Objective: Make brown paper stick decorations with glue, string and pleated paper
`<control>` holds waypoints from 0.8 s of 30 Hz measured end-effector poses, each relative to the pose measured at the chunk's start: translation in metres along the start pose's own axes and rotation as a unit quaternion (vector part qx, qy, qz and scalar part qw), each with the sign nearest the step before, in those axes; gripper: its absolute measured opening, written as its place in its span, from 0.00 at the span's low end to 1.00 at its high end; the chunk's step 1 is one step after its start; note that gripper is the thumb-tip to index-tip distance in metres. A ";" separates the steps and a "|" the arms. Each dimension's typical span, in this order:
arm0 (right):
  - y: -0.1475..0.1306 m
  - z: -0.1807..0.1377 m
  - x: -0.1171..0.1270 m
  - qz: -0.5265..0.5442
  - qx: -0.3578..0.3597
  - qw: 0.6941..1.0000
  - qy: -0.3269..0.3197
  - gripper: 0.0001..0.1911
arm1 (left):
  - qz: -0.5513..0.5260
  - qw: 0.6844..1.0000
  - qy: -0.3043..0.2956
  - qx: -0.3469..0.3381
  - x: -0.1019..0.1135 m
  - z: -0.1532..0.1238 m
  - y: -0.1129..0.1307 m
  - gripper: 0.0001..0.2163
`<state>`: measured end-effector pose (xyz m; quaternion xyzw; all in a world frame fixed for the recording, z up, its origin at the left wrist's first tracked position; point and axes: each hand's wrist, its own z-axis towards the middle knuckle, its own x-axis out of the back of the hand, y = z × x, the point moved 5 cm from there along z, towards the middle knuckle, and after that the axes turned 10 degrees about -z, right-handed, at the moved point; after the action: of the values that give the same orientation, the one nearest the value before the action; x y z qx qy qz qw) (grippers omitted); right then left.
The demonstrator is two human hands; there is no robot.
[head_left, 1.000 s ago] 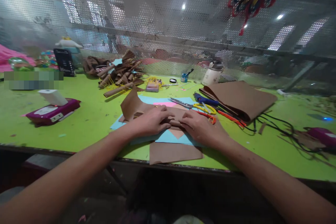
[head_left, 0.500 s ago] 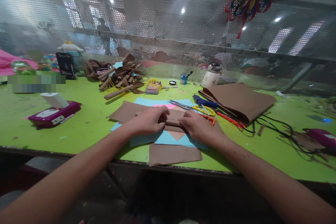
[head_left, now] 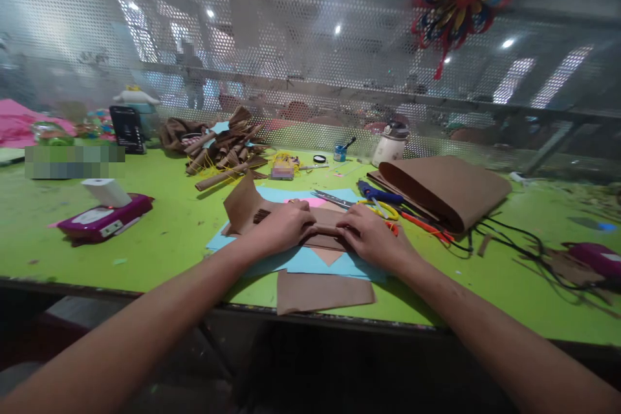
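Note:
Both my hands rest on a sheet of brown paper [head_left: 245,202] lying on light blue sheets [head_left: 310,261] near the front of a green table [head_left: 174,233]. My left hand [head_left: 284,228] and my right hand [head_left: 371,238] have their fingers curled on a rolled part of the brown paper [head_left: 326,231] between them. The sheet's left end stands up off the table. A loose brown piece [head_left: 323,291] lies at the table's front edge, just below my hands.
Scissors with yellow handles [head_left: 359,204] and a blue tool [head_left: 381,194] lie beyond my right hand. A folded brown stack [head_left: 444,187] sits to the right, black cords [head_left: 514,233] beyond it. A pile of brown rolls [head_left: 226,149] lies behind, a magenta box [head_left: 104,220] at left.
The left end of the brown sheet lay flat half a second ago and now stands up again. My hands stay on the roll and have shifted slightly away from me.

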<state>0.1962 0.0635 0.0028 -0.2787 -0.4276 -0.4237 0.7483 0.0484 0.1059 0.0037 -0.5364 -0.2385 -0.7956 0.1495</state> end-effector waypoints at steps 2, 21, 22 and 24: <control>0.000 -0.001 -0.001 -0.002 0.011 1.000 -0.012 0.08 | 0.009 1.000 0.003 -0.007 -0.001 0.000 0.000 0.17; 0.004 0.004 -0.007 -0.054 0.015 0.995 -0.088 0.11 | 0.029 1.000 0.009 0.000 0.000 0.003 0.001 0.13; 0.002 0.002 -0.007 -0.055 0.023 0.994 -0.091 0.11 | 0.020 1.000 0.011 -0.004 0.000 0.002 0.001 0.13; 0.001 0.000 -0.008 -0.057 0.033 0.993 -0.101 0.12 | 0.004 1.000 0.011 -0.010 0.000 0.000 0.002 0.12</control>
<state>0.1946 0.0674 -0.0046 -0.2705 -0.5300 -0.4207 0.6847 0.0489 0.1043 0.0043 -0.5303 -0.2268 -0.8030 0.1500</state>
